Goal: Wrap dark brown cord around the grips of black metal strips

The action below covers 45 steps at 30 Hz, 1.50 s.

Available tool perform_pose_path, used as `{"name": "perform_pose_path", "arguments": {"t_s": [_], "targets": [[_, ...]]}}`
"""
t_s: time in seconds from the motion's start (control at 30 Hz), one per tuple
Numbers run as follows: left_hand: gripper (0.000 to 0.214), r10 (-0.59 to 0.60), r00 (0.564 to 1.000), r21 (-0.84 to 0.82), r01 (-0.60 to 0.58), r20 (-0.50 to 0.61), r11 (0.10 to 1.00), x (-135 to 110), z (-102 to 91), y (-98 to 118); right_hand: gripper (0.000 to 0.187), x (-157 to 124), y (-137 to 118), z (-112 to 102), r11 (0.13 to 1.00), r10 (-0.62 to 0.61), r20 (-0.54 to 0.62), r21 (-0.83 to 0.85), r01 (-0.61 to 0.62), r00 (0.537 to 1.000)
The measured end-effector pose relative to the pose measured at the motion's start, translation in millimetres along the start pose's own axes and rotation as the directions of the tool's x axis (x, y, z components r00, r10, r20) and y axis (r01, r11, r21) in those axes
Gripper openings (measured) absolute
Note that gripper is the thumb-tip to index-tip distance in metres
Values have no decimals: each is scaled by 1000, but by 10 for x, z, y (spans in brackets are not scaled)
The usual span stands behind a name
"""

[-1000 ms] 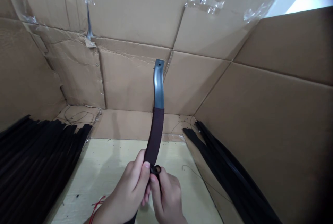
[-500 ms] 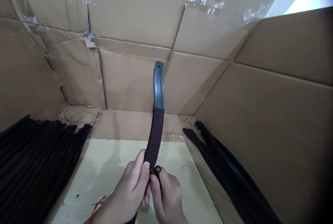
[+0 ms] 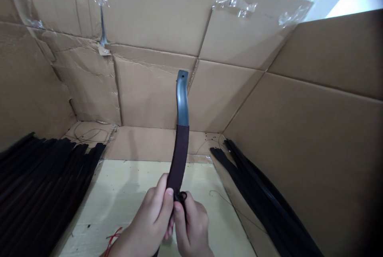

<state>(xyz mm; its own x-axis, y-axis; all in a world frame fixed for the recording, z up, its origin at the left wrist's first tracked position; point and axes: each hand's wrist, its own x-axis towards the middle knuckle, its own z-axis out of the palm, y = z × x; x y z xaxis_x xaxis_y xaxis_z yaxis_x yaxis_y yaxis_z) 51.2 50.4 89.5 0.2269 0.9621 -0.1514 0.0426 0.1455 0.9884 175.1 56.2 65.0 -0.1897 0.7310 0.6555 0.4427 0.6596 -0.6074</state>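
Note:
A long curved strip [image 3: 178, 157] rises from my hands, its bare grey-blue end [image 3: 182, 97] pierced by a small hole. Dark maroon fabric covers the strip below that end. My left hand [image 3: 154, 213] is closed around the covered part, thumb pressed on its face. Close beside it, my right hand [image 3: 193, 223] pinches a small dark piece with a loop [image 3: 181, 196] against the strip's right edge. Most of that piece is hidden by my fingers, so its kind does not show. The strip's lower end runs down behind my left wrist.
Many dark covered strips [image 3: 44, 181] lie side by side at the left. A few more [image 3: 257, 193] lean along the right. Taped cardboard walls [image 3: 149, 85] surround a pale board [image 3: 128, 185], and loose thread [image 3: 239, 211] lies near the right side.
The looped piece and the fingertips around it have shifted very slightly, the loop turning a little. Both hands keep their hold on the strip and the piece.

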Motion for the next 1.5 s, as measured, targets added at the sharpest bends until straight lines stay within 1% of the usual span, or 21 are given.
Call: {"name": "perform_pose_path", "arguments": {"t_s": [0.2,0.43,0.5,0.57,0.67,0.73,0.8,0.83,0.87,0.9,0.93,0.97,1.0,1.03,1.07,1.13,1.23,1.3,1.37,1.4,1.5], "targets": [[64,52,995,36,-55,90,998,23,-16,68,21,-46,36,-9,995,-20,-8,-94,19,1000],[62,41,997,-37,-38,61,999,-7,4,80,27,-6,0,-9,998,-59,-5,-25,59,998],[62,37,998,-35,-35,52,999,-7,6,60,24,1,-2,-21,997,-65,-2,-47,65,998],[64,22,999,-29,-21,26,999,-2,4,32,18,-17,1,-26,997,-44,9,-56,44,999],[64,-5,1000,-41,5,-4,999,7,1,-2,16,-70,1,-12,1000,-10,11,16,10,1000],[62,4,1000,-61,-3,7,998,12,-6,-4,20,-96,20,0,999,12,-44,32,-10,999],[59,36,999,-77,-34,31,996,22,-18,7,26,-106,99,2,994,89,-122,-47,-95,988],[57,54,998,-81,-51,42,995,31,-27,13,28,-110,171,-2,976,168,-138,-116,-185,976],[56,70,997,-83,-66,43,994,45,-38,18,28,-116,267,-8,930,280,-129,-210,-302,951],[54,81,996,-83,-78,38,994,62,-49,19,28,-129,384,-16,851,407,-105,-317,-418,908],[53,87,996,-81,-85,29,993,82,-60,17,27,-152,515,-23,744,538,-72,-428,-513,840],[52,90,996,-79,-88,16,993,104,-70,13,28,-186,654,-29,630,645,-49,-531,-567,763],[51,88,996,-78,-87,6,993,127,-79,6,26,-232,792,-31,559,701,-42,-588,-585,712],[51,85,996,-77,-85,1,993,149,-86,-1,21,-288,920,-30,518,731,-34,-622,-587,682],[50,88,996,-75,-87,0,993,169,-91,-8,16,-351,1030,-23,497,745,-27,-644,-582,666],[48,98,995,-75,-98,8,992,204,-93,-23,15,-484,1185,5,491,740,-16,-670,-557,672],[47,114,993,-84,-113,8,990,256,-81,-57,18,-637,1278,47,491,700,-23,-710,-505,713],[48,109,994,-90,-109,0,990,304,-68,-94,23,-669,1320,17,479,672,-40,-739,-475,740],[47,110,994,-94,-110,-10,989,366,-54,-142,28,-630,1405,-118,435,650,-82,-775,-459,755],[46,111,994,-98,-113,-18,989,402,-47,-170,29,-586,1471,-232,396,642,-117,-795,-459,757],[41,122,991,-110,-127,-57,986,543,-29,-270,27,-398,1742,-700,216,616,-263,-850,-481,742]]}}
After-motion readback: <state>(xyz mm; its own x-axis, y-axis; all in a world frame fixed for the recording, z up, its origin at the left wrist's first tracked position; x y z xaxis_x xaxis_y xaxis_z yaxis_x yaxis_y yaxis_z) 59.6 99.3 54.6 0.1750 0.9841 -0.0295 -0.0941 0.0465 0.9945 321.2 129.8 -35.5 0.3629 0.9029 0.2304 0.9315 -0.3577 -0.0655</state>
